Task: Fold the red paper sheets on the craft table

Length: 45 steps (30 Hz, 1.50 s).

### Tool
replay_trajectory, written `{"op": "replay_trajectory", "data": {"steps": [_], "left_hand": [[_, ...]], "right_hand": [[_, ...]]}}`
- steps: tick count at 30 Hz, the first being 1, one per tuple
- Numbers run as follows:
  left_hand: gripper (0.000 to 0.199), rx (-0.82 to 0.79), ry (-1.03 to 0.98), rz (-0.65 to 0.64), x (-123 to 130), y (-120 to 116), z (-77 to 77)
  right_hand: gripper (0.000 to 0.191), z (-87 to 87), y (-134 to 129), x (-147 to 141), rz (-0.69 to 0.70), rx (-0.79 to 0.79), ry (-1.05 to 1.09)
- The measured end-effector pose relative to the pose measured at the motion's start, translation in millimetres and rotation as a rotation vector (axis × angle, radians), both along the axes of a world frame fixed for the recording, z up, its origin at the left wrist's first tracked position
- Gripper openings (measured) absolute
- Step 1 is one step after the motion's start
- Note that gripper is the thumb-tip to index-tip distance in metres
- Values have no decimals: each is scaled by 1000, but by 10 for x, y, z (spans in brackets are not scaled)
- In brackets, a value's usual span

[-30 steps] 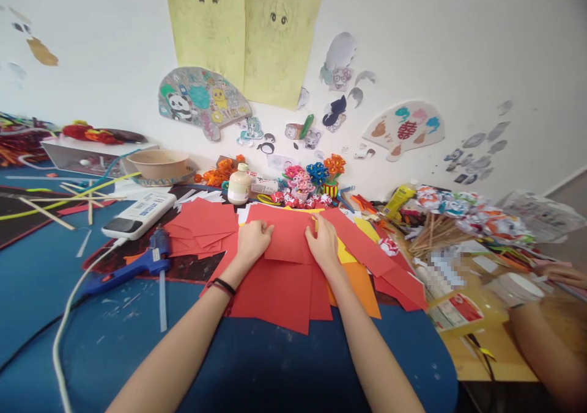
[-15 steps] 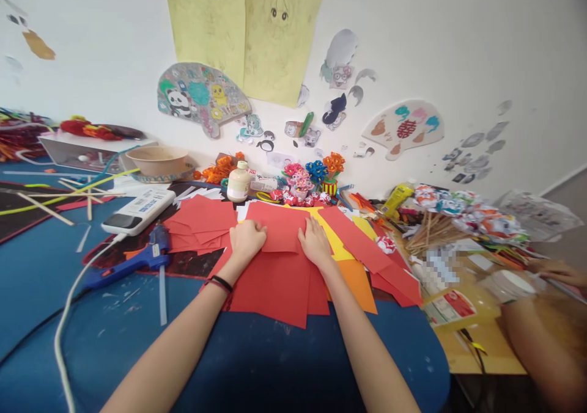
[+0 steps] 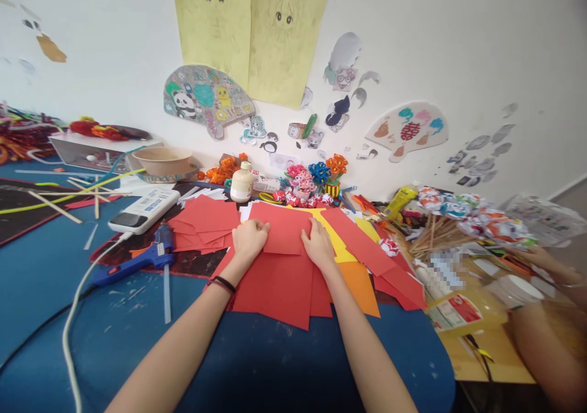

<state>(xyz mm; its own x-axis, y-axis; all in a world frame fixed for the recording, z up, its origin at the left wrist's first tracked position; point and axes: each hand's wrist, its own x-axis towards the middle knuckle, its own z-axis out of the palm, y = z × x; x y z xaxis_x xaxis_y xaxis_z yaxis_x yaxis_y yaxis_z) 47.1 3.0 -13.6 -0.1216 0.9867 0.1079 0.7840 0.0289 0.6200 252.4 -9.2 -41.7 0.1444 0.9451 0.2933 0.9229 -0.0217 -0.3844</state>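
A smaller rectangular sheet of red paper (image 3: 287, 233) lies between my hands, over larger red sheets (image 3: 275, 297). My left hand (image 3: 250, 240) holds its left edge, fingers curled and thumb towards the sheet. At the right edge, my right hand (image 3: 318, 243) grips the same sheet with thumb and bent fingers; the fingertips are partly hidden. Yellow paper (image 3: 340, 242) and orange paper (image 3: 360, 288) stick out from under the stack beside my right hand. A pile of smaller red pieces (image 3: 206, 217) is left of my left hand.
A blue glue gun (image 3: 137, 263) and white power strip (image 3: 144, 211) with a cable lie on the left. A glue bottle (image 3: 241, 184) and small flower crafts (image 3: 302, 181) stand at the back. On the right are a yellow-liquid bottle (image 3: 468, 312) and another person's hand (image 3: 545, 263).
My hands stay at the two edges of the small red sheet, with the fingers shifting only slightly. The whole view has moved a little. At the right, the other person's hand has moved.
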Motion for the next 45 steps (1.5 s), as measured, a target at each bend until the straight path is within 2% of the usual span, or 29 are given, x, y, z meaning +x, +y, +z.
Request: {"op": "replay_trajectory", "data": {"steps": [4, 6, 9, 12, 16, 24, 28, 35, 45], "left_hand": [[28, 99, -2, 4, -2, 42, -16], [28, 135, -1, -2, -9, 73, -20], [33, 94, -16, -24, -24, 114, -15], [37, 14, 5, -39, -38, 122, 2], [43, -32, 134, -95, -32, 92, 18], [30, 43, 274, -149, -17, 123, -24], [33, 57, 291, -150, -21, 160, -40], [34, 66, 304, -143, 0, 161, -36], [30, 102, 311, -114, 6, 90, -63]], "right_hand": [[45, 40, -79, 23, 56, 96, 36], [44, 49, -101, 26, 110, 52, -7], [51, 58, -108, 13, 169, -80, -73], [53, 79, -110, -19, 145, -160, -117], [53, 116, -142, -73, 93, -201, -143], [44, 101, -144, -109, 70, 5, -139], [46, 51, -92, -96, 119, 12, -115], [52, 32, -64, -66, 135, -86, -89], [58, 54, -49, -60, 143, -240, -156]]}}
